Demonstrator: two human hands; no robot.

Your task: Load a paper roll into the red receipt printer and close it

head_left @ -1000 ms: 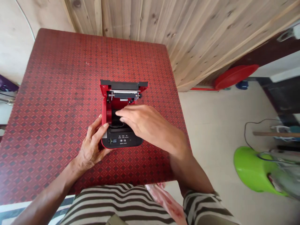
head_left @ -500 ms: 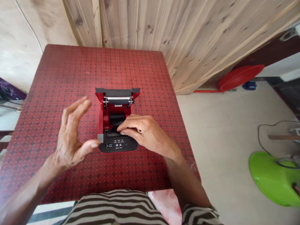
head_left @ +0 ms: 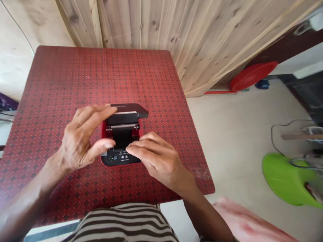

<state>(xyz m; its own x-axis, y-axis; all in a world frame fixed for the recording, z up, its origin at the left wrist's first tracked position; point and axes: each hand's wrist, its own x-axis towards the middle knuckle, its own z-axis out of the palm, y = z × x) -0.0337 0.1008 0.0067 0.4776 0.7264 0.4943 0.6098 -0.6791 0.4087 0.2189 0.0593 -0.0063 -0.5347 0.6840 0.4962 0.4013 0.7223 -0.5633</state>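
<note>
A small red and black printer (head_left: 121,161) with a button panel at its front stands on the table, its lid (head_left: 126,108) tilted partway down over the bay. My left hand (head_left: 80,134) is open at the printer's left side, fingertips at the lid's left edge and thumb over the front left of the bay. From the right, my right hand (head_left: 158,158) reaches over the panel with its fingers closed at the front end of a black strip (head_left: 122,138) from the bay. The exact fingertip contact is partly hidden.
The printer rests on a table with a red patterned cover (head_left: 106,74). Behind it rises a wooden plank wall (head_left: 151,27). To the right, a green stool (head_left: 282,181) and a red basin (head_left: 252,77) are by the floor (head_left: 227,134).
The printer's lid has swung down from upright. My left hand has moved right and up to the lid's edge. My right hand stays at the front of the bay.
</note>
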